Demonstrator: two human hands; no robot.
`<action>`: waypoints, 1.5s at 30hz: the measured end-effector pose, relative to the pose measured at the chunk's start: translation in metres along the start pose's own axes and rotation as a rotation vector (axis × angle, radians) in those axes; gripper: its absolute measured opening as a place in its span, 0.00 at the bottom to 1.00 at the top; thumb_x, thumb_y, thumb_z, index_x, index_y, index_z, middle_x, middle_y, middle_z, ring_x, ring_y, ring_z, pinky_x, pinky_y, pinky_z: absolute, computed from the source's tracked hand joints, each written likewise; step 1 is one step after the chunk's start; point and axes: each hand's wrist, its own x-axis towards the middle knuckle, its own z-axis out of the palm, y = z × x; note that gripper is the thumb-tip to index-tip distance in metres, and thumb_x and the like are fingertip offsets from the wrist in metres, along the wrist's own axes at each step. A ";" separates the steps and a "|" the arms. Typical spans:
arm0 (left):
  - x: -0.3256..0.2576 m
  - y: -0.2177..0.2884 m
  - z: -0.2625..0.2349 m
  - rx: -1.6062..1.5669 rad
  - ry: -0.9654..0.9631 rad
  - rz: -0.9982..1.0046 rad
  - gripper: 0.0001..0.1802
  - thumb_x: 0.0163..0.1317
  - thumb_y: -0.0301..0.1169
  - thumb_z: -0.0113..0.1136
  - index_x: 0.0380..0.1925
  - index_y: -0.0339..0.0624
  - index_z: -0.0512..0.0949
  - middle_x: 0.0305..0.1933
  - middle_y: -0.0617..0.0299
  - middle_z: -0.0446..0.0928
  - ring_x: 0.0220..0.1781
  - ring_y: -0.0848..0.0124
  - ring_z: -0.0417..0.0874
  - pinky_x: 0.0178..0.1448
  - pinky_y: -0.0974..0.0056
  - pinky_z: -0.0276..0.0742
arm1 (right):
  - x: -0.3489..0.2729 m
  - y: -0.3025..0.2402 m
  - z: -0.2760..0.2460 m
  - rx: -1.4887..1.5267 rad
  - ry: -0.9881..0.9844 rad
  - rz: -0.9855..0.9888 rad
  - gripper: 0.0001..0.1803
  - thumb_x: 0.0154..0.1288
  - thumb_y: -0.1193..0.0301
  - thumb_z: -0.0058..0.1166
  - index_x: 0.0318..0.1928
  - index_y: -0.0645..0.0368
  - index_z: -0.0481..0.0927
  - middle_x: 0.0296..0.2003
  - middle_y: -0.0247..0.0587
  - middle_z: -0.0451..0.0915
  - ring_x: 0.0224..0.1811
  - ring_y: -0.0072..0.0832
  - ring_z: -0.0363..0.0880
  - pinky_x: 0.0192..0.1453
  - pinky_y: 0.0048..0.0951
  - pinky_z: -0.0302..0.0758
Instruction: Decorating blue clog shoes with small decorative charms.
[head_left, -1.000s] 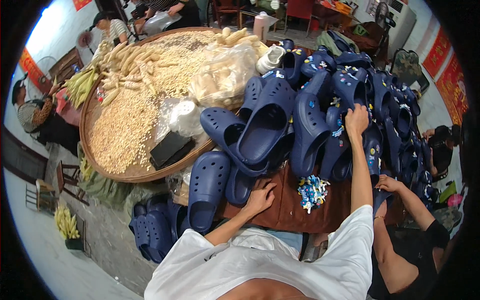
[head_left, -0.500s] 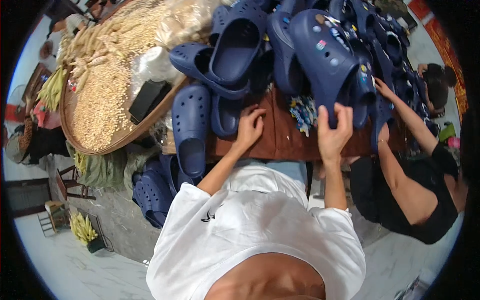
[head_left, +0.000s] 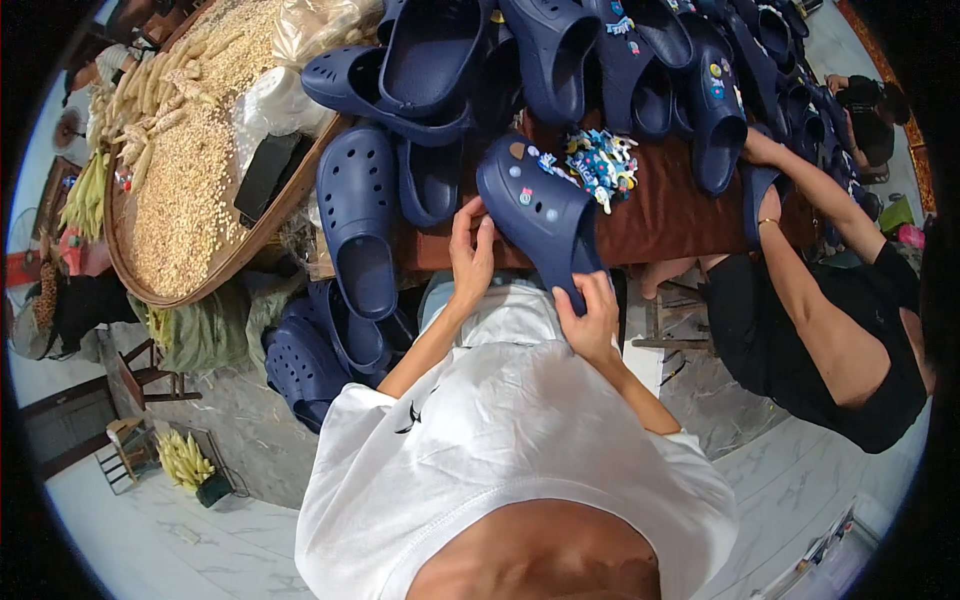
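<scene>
A navy clog (head_left: pixel 530 205) with small decorative charms on its upper lies near the table's front edge, toe pointing away to the left. My right hand (head_left: pixel 592 315) grips it by the heel strap. Close to the clog's left side is my left hand (head_left: pixel 470 258), fingers loosely bent and apart, holding nothing; whether a fingertip touches the clog I cannot tell. Just beyond the clog, a heap of small blue, white and yellow shoe charms (head_left: pixel 602 165) rests on the brown cloth (head_left: pixel 660 225). A plain navy clog (head_left: pixel 358 215) stands left of my left hand.
Many navy clogs (head_left: pixel 545 55) are piled along the table's far side. A round basket (head_left: pixel 215 292) of corn kernels, with a black box (head_left: pixel 272 178), sits at left. More clogs (head_left: pixel 300 365) are below the edge. At right, another person's hands (head_left: pixel 768 180) hold a clog.
My right hand has brought the charm-decorated clog from the pile toward me and down to the left. My left hand has shifted slightly left. The charm heap is now more exposed.
</scene>
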 end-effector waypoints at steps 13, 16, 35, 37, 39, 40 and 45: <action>0.011 0.011 0.003 0.618 -0.156 0.119 0.59 0.47 0.46 0.76 0.71 0.30 0.51 0.66 0.40 0.62 0.65 0.50 0.66 0.68 0.52 0.62 | 0.015 -0.003 0.042 0.160 -0.310 0.114 0.16 0.62 0.72 0.60 0.48 0.63 0.75 0.42 0.48 0.72 0.39 0.42 0.78 0.45 0.40 0.74; 0.021 0.010 0.004 0.654 -0.191 0.081 0.59 0.45 0.46 0.76 0.70 0.27 0.54 0.67 0.36 0.62 0.66 0.47 0.64 0.70 0.51 0.61 | 0.022 -0.009 0.039 0.291 -0.358 0.126 0.16 0.64 0.71 0.60 0.49 0.63 0.75 0.42 0.47 0.73 0.35 0.40 0.79 0.41 0.38 0.76; -0.007 0.066 0.010 0.296 -0.328 0.017 0.21 0.63 0.21 0.57 0.58 0.36 0.74 0.60 0.56 0.72 0.58 0.69 0.76 0.61 0.66 0.72 | 0.142 0.065 0.050 0.419 -0.150 0.516 0.19 0.65 0.57 0.64 0.35 0.61 0.75 0.27 0.29 0.72 0.29 0.15 0.67 0.34 0.19 0.67; -0.015 0.064 0.013 0.143 -0.449 -0.157 0.21 0.67 0.23 0.54 0.61 0.34 0.71 0.62 0.57 0.73 0.60 0.69 0.75 0.65 0.65 0.69 | 0.139 0.058 0.045 0.259 -0.159 0.483 0.19 0.65 0.56 0.62 0.33 0.60 0.74 0.25 0.28 0.71 0.27 0.15 0.65 0.31 0.20 0.65; -0.020 0.051 0.024 0.046 -0.396 -0.218 0.22 0.68 0.24 0.54 0.62 0.33 0.69 0.62 0.57 0.73 0.61 0.69 0.74 0.66 0.65 0.67 | 0.133 0.053 0.043 0.248 -0.174 0.470 0.22 0.64 0.54 0.62 0.32 0.61 0.74 0.24 0.33 0.74 0.27 0.20 0.70 0.32 0.24 0.69; -0.022 0.044 0.031 -0.051 -0.345 -0.278 0.23 0.69 0.26 0.54 0.63 0.32 0.67 0.62 0.56 0.73 0.63 0.69 0.73 0.68 0.65 0.65 | 0.130 0.051 0.042 0.236 -0.185 0.459 0.24 0.63 0.51 0.62 0.32 0.62 0.74 0.23 0.38 0.76 0.26 0.25 0.74 0.33 0.28 0.73; -0.005 0.045 0.061 -0.403 -0.166 -0.479 0.22 0.73 0.39 0.53 0.58 0.34 0.71 0.54 0.60 0.75 0.54 0.75 0.73 0.58 0.67 0.69 | 0.126 0.048 0.044 0.246 -0.186 0.430 0.27 0.61 0.49 0.63 0.29 0.62 0.73 0.22 0.42 0.78 0.25 0.29 0.77 0.32 0.32 0.74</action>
